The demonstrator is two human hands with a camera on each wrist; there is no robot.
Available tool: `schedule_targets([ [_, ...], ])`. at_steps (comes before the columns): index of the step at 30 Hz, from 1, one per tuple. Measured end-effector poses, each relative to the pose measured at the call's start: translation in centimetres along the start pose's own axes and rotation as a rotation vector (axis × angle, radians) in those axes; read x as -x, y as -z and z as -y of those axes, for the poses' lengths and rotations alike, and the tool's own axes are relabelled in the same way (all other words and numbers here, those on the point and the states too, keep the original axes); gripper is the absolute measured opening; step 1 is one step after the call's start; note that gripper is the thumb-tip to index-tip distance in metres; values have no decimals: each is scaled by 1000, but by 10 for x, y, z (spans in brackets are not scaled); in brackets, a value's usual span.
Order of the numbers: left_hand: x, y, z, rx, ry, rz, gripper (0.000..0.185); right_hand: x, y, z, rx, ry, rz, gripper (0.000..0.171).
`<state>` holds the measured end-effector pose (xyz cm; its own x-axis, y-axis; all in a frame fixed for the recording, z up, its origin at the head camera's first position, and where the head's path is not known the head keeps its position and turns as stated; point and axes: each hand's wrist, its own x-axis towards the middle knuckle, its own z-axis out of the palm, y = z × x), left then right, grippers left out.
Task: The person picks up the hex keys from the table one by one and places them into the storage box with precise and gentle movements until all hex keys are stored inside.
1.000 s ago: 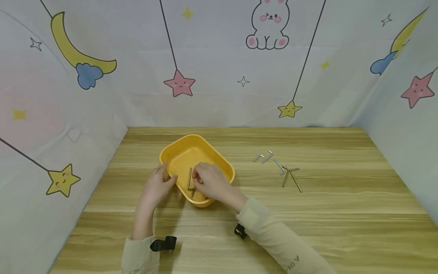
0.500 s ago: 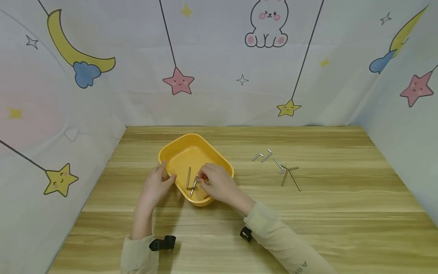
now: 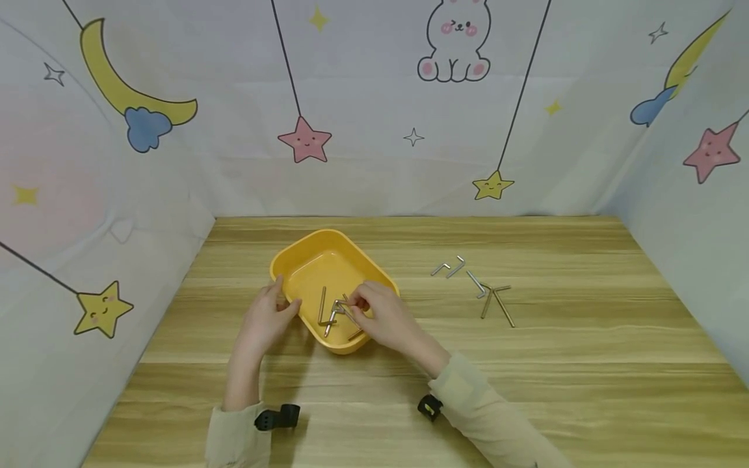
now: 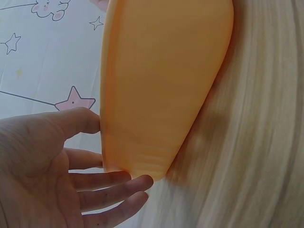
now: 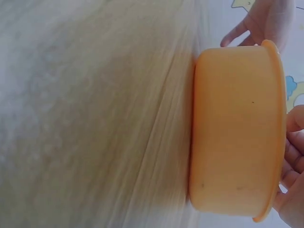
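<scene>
Our right hand has drawn back toward the yellow tray's near rim, pinching a hex key; our left hand, fingers spread, steadies the wall; five keys remain outside.

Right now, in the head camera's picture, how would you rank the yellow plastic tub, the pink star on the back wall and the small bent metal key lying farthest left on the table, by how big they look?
1. Yellow plastic tub, largest.
2. Pink star, which hangs farther from the camera, so its true size is unsure.
3. Small bent metal key, plainly the smallest.
</scene>
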<state>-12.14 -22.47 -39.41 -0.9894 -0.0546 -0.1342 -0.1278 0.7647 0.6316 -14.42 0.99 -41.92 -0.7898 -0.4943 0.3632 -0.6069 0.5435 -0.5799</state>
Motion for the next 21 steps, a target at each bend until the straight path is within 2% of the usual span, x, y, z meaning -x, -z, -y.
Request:
schedule_targets([
  [7,0,0,0,-3,0,-1,72,8,8,-1,-45,-16,-14,6],
  [21,0,0,1,9,-1,-3,73,26,21,-13,-48,-5,-165,10],
])
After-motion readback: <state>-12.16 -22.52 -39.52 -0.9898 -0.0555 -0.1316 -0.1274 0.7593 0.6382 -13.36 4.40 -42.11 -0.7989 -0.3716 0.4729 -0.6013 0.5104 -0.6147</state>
